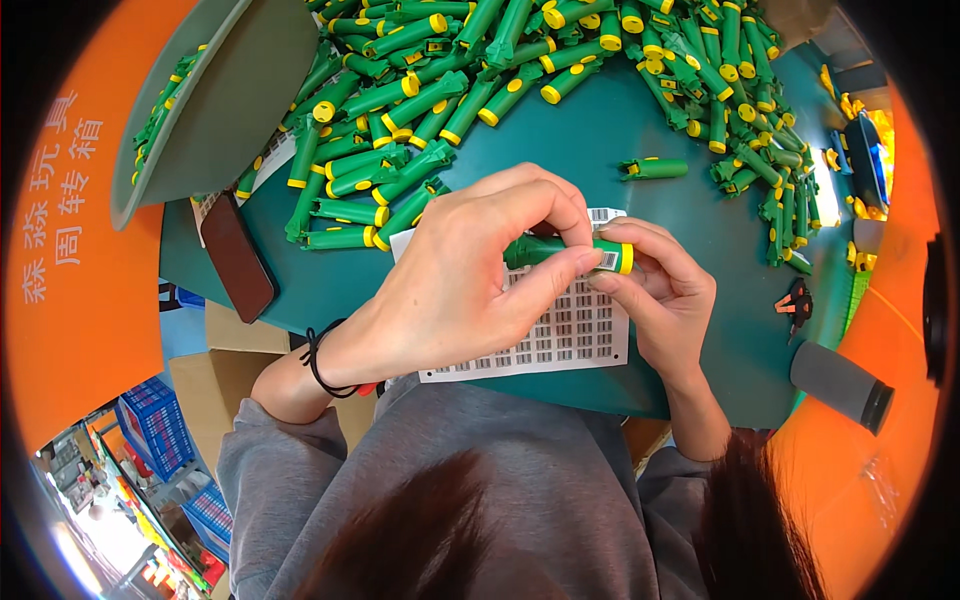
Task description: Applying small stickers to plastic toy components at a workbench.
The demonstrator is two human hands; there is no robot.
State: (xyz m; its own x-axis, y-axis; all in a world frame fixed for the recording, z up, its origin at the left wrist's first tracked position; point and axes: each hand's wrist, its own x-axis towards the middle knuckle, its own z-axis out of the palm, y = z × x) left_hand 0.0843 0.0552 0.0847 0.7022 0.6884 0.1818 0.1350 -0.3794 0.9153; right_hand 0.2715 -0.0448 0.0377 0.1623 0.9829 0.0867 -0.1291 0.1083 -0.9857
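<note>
A green plastic tube with a yellow end cap lies across both hands above a white sheet of barcode stickers. My right hand grips the capped end between thumb and fingers. Coming over from the left, my left hand has its thumb and forefinger pinched at the edge of a small white barcode sticker on the tube, just beside the cap. The left hand's palm side and the tube's far-left end are partly hidden. A black band circles the left wrist.
Similar green tubes are heaped along the table's far side, with one lone tube nearer. A dark phone and grey tub stand left. A grey cylinder and small black-orange tool lie right, by an orange crate.
</note>
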